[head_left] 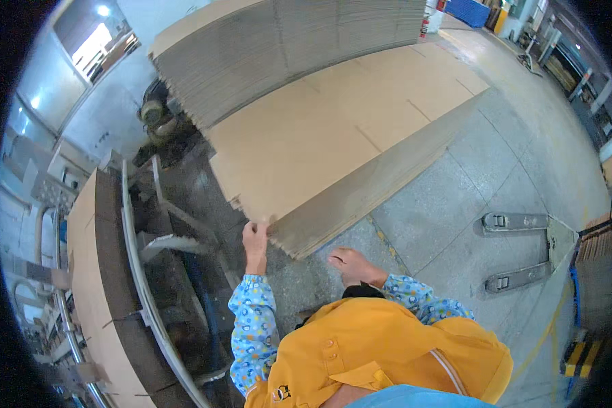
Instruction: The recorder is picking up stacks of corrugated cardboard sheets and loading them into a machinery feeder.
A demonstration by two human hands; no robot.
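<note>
A low stack of flat brown cardboard sheets [306,156] lies ahead of me, with slots cut into its long edge. My left hand [255,239] is at the near left corner of this stack, its fingers closed on the edge of the top cardboard sheet. How many sheets are between the fingers is too small to tell. My right hand [350,264] hangs in front of my body, apart from the stack. Its fingers are curled in, and nothing shows in them. Patterned blue sleeves cover both forearms.
Behind the low stack rises a taller cardboard stack [285,41]. At my left runs a curved metal rail [132,251] beside more cardboard [88,272]. A pallet jack [523,251] stands on the grey floor at the right. A motor [158,112] sits at the far left.
</note>
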